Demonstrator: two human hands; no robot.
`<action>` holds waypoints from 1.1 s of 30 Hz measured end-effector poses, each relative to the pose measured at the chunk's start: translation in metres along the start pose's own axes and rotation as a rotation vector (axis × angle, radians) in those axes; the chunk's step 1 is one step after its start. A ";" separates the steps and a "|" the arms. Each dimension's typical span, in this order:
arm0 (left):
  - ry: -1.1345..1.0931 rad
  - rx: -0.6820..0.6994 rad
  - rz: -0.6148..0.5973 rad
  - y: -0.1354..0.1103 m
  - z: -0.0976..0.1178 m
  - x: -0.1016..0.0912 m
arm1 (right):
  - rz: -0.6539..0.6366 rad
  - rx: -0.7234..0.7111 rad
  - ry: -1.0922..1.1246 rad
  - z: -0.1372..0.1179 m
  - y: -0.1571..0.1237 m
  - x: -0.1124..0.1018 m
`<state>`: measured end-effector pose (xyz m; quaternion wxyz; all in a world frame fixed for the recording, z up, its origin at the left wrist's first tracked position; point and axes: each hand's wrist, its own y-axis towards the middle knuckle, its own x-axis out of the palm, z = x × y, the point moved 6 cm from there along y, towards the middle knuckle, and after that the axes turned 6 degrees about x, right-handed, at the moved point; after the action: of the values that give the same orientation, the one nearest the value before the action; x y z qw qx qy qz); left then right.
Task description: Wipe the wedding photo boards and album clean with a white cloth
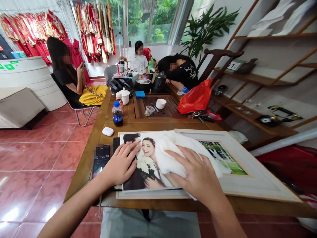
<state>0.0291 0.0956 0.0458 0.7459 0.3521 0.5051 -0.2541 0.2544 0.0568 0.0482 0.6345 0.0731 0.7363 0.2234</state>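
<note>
A large wedding photo print [146, 162] lies on the near end of a wooden table [99, 132]. My left hand [120, 165] rests flat on the print's left side, fingers spread and open. My right hand [195, 175] presses a white cloth [173, 152] onto the middle of the print, palm down with fingers extended over the cloth. A white-framed picture [247, 172] lies partly under the cloth to the right.
A phone showing a timer [101, 159] lies left of the print, with a white earbud case [108, 131] and a dark drink bottle [118, 114] beyond. A red plastic bag [195, 97], cups and kettles crowd the far end. Three people sit at the back; shelves stand right.
</note>
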 end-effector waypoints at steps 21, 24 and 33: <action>0.003 -0.016 -0.029 0.000 -0.001 0.000 | -0.096 0.048 0.036 0.007 0.033 0.011; 0.006 -0.010 -0.021 0.000 -0.001 0.000 | -0.188 -0.017 0.072 -0.010 0.048 0.015; 0.027 -0.014 -0.018 -0.001 -0.003 0.002 | -0.324 -0.161 0.127 -0.037 0.075 0.020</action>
<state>0.0277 0.0972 0.0430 0.7392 0.3455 0.5200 -0.2526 0.2018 0.1224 0.0647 0.6184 -0.1120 0.7566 0.1806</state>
